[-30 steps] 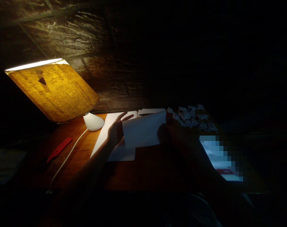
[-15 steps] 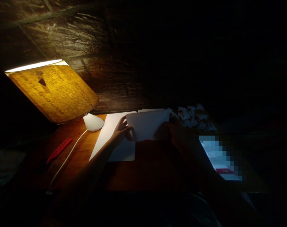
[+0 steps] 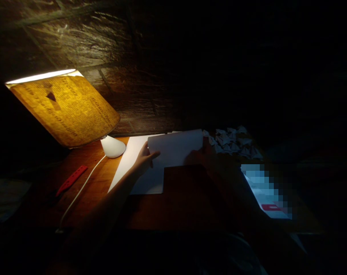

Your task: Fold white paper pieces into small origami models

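Observation:
A sheet of white paper (image 3: 175, 147), its top edge curved over, is held up between my two hands above the desk. My left hand (image 3: 144, 158) grips its left end, thumb on the near face and fingers behind. At the right end my right hand (image 3: 200, 154) is closed on the sheet, mostly in shadow. Under and to the left of it, more white paper (image 3: 133, 172) lies flat on the wooden desk (image 3: 173, 206). Several small folded paper pieces (image 3: 233, 143) sit in a group just right of my right hand.
A lit lamp (image 3: 67, 110) with a print-covered shade stands at the left, its white cord (image 3: 81, 191) running to the front edge. Beside the cord lies a red-handled tool (image 3: 73, 179). A glowing screen (image 3: 265, 194) is at the right. Behind rises a stone wall (image 3: 104, 42).
The sheet has shifted slightly left and up, and its top edge now looks more rounded. My left thumb has straightened across the sheet's near face.

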Tool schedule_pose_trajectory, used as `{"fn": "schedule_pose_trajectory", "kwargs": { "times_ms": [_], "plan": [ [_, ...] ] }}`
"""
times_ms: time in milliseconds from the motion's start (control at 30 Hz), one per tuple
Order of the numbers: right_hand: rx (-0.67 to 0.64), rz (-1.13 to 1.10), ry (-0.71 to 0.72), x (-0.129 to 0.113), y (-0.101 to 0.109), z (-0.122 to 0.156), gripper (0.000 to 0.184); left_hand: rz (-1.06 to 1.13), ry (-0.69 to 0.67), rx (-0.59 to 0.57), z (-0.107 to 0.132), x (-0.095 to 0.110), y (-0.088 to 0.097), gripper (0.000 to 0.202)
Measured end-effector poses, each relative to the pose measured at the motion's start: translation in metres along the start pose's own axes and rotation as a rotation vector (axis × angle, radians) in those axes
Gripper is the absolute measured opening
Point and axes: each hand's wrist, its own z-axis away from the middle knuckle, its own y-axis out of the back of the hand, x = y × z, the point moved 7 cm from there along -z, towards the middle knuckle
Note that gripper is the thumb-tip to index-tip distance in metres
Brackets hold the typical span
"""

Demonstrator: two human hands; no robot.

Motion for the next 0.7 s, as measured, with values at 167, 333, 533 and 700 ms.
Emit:
{"fn": "schedule_pose_trajectory", "kwargs": {
  "times_ms": [167,333,533,700],
  "plan": [
    [0.036,0.075,0.06,0.0,0.001,-0.004,0.041,0.026,-0.007,-0.021,0.001,0.002,-0.005,0.071],
    [0.038,0.149,0.029,0.009,0.0,-0.007,0.04,0.037,-0.002,0.015,0.004,0.011,-0.008,0.065],
    [0.026,0.148,0.025,0.007,0.001,-0.005,0.038,-0.045,-0.046,0.07,0.005,0.02,-0.006,0.061],
    [0.083,0.175,0.068,0.004,0.001,-0.007,0.039,-0.062,-0.09,0.085,0.006,0.023,-0.003,0.056]
  ]
}}
